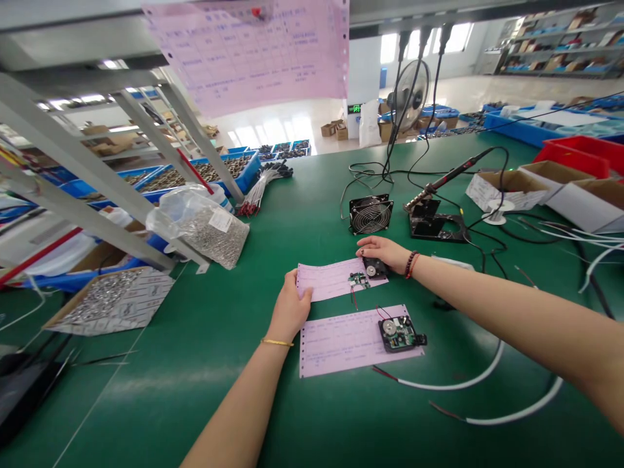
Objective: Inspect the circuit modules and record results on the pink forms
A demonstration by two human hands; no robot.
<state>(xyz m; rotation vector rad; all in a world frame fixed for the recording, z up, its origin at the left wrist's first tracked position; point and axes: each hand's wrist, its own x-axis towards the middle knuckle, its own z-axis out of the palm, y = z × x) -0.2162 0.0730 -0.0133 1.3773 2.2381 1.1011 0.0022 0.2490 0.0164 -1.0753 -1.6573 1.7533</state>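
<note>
Two pink printed sheets lie on the green table. My left hand (291, 300) pinches the left edge of the upper sheet (324, 279). On that sheet's right end rests a black device with a round metal part (374, 269), and my right hand (380, 252) is closed over its top. A small green circuit board (359, 280) with red and black wires sits just left of it. The lower sheet (336, 341) carries an open black housing (398, 333) with a circuit board and a round metal disc inside.
A small black fan (370, 214) and a soldering iron in its stand (431, 211) are behind my right hand. White cables (453, 388) lie at the right. A bag of metal parts (214, 231) and a carton of parts (112, 302) are at the left. A pink sheet (258, 55) hangs overhead.
</note>
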